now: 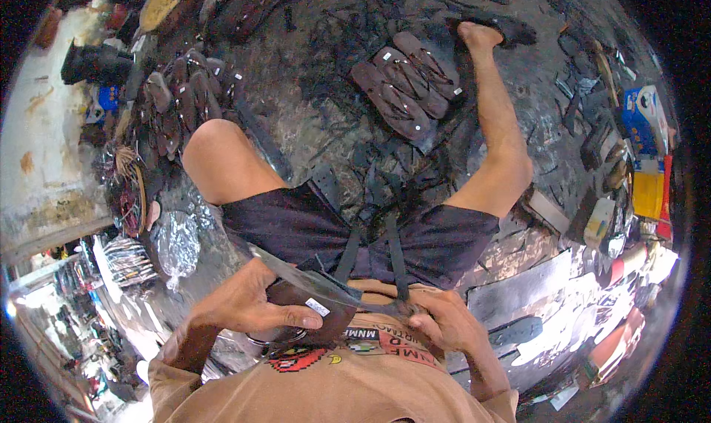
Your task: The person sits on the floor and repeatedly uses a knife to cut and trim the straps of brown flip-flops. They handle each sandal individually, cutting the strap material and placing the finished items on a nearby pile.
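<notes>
Close to my shirt, my left hand [259, 301] grips a dark brown sandal [335, 321], its thumb lying across the surface beside a small white label. A strip of clear plastic [285, 271], seemingly a bag, stretches over the sandal toward my right hand. The fingers of my right hand [446, 321] are closed at the far end of that plastic, thumb bent inward. Part of the sandal is hidden by my left hand and the plastic. Two dark straps [397, 256] rise between my thighs, just beyond my hands.
Several brown sandals [392, 101] lie together on the dark floor between my legs. More sandals [185, 97] are piled at the left, near a crumpled clear bag [178, 241]. At the right are a dark board [511, 290], a loose sole [516, 331] and a blue-and-white package [643, 115].
</notes>
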`<action>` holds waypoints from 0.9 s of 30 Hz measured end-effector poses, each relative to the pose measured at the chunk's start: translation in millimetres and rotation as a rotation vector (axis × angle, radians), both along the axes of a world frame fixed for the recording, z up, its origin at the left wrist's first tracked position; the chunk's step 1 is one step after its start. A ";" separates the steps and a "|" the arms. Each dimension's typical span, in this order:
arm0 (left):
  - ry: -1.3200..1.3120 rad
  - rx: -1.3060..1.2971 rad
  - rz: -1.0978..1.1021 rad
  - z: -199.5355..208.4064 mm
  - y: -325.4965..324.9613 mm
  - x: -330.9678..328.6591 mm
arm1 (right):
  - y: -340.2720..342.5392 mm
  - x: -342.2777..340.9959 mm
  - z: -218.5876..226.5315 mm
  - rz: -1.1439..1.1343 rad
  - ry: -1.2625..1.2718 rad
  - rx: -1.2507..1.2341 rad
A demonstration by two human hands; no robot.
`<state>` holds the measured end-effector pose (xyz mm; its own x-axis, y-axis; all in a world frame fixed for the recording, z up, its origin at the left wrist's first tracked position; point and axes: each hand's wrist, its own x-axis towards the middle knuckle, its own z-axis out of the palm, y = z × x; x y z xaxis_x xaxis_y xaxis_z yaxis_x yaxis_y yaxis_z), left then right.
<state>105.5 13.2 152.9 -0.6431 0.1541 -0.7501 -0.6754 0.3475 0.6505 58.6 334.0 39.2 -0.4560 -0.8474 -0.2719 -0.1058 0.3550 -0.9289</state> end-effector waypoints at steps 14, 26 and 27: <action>0.808 -0.626 0.599 -60.8 -67.5 -34.3 | -44.3 -131.1 -36.8 -1.102 -0.230 -0.296; 0.397 0.719 1.217 -94.7 47.0 -36.4 | -19.8 29.4 -39.0 -0.440 0.049 0.099; 0.396 0.674 1.198 -98.6 44.8 -30.9 | -20.1 30.0 -37.0 -0.424 0.033 0.125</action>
